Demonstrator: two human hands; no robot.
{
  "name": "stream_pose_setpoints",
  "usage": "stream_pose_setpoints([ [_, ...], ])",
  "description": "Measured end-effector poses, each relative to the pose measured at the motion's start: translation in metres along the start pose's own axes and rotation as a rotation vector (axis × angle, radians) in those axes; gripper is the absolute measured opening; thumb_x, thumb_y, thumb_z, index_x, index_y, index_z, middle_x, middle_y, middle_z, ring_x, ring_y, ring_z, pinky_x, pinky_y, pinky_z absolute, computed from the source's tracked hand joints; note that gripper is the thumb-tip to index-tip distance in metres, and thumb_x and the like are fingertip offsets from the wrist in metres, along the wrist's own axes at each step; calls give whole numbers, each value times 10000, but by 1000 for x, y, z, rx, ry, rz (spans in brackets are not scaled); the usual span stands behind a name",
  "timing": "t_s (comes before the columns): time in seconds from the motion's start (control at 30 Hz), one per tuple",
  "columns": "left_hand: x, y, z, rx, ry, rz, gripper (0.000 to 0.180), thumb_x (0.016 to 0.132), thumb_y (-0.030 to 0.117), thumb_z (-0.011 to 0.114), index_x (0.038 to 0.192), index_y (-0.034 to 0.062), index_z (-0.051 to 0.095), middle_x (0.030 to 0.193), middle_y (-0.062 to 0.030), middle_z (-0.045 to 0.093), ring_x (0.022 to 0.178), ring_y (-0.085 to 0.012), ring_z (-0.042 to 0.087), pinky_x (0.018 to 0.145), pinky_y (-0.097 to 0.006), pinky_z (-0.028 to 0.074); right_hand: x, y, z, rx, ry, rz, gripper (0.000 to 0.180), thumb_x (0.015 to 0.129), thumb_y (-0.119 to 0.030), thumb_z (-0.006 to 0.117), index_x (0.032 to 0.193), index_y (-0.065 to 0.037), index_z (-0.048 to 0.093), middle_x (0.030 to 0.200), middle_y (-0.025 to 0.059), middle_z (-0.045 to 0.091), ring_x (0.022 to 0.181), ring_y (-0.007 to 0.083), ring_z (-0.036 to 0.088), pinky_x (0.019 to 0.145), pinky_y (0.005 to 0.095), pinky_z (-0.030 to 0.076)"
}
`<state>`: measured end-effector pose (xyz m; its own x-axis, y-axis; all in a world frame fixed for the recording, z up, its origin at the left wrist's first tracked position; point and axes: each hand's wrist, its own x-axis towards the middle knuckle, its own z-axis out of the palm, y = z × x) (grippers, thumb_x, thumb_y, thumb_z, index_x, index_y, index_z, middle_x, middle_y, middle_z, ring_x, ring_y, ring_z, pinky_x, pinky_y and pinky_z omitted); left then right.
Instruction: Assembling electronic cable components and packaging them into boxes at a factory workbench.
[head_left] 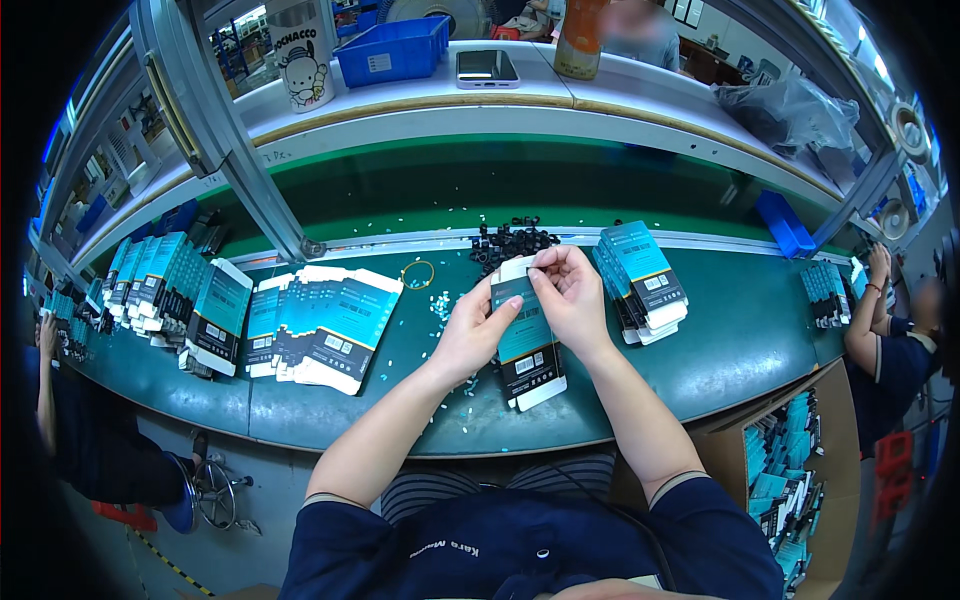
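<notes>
A flat teal and black carton (532,372) with a white end flap is held upright over the green table in front of me. My left hand (474,328) grips its left side, the thumb lying across its face. At the carton's upper right edge, my right hand (572,302) is closed with thumb and fingers pinched on it. Whether anything small is also between those fingers is hidden. Just beyond my hands lies a heap of small black plastic parts (512,240). Small pale blue and white pieces (440,306) are scattered left of the carton.
Fanned flat cartons (330,325) and further stacks (160,280) lie left; another carton stack (640,280) stands right. A yellow ring (418,274) lies near the fan. A large cardboard box (835,480) of cartons stands lower right. Co-workers' arms (868,300) appear at both sides.
</notes>
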<state>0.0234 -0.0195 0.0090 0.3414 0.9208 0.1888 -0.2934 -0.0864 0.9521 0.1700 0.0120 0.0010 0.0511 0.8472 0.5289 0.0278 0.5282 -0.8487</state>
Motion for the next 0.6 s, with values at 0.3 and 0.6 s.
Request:
stream_pose_setpoints([
  [0.3,1,-1,-2,63,-43,44,418,932,34,456,1338,-21,372,1226,-93,526,1126,-127,486,974,-283,376,-3,-4,6,-89,25,-26,130,787,39,608,886,7,531,795,52,596,656,69,541,604,213,452],
  [0.6,-2,3,0,129,-128,68,475,928,35,466,1377,-18,321,1305,-104,469,1179,-136,444,1003,-285,345,3,-18,-9,-335,55,-143,222,663,-43,655,875,-37,590,840,64,543,751,155,578,724,280,463],
])
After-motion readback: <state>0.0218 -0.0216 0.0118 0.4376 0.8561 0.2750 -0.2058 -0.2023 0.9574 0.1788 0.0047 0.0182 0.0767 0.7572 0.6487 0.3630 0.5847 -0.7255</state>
